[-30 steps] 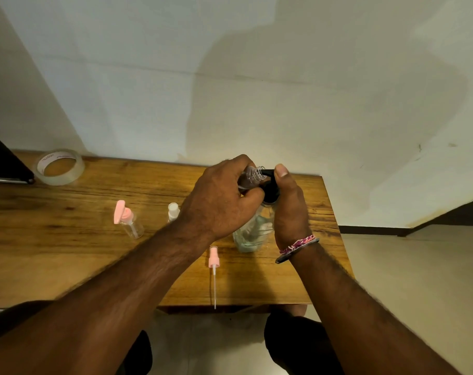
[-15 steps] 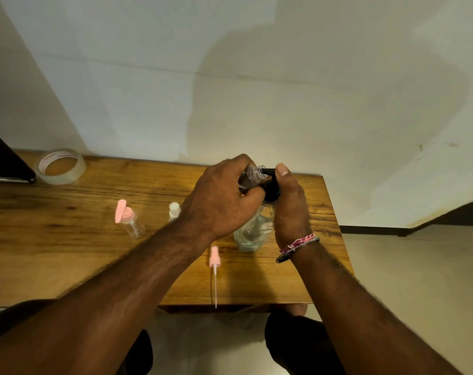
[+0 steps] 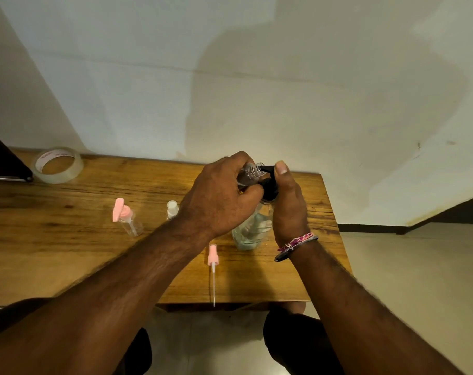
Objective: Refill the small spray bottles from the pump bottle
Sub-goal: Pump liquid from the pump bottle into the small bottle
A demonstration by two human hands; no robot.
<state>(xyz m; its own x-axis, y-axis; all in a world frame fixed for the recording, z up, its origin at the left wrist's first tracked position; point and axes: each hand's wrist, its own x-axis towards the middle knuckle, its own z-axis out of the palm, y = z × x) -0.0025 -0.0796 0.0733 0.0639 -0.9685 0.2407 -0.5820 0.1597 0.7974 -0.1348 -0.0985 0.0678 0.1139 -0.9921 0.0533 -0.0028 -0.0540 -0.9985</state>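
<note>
The left hand point(image 3: 219, 198) is holding a small clear plastic spray bottle point(image 3: 250, 174) with its cap off, fingers wrapped tightly around the body and tilting its threaded open neck toward the black spout of the large clear pump bottle point(image 3: 253, 228), which is standing on the wooden desk point(image 3: 67, 253). The right hand point(image 3: 288, 204) is closing around the black pump head point(image 3: 270, 188), thumb lying on top.

The neck is narrow and is sitting only just at the spout tip, so a hard press is likely sending liquid past the opening onto the fingers and desk. Wet fingers are then risking a slip of the little bottle. The pink sprayer with its long dip tube point(image 3: 212, 262) is lying near the desk's front edge and looks easy to knock off with a forearm.
</note>
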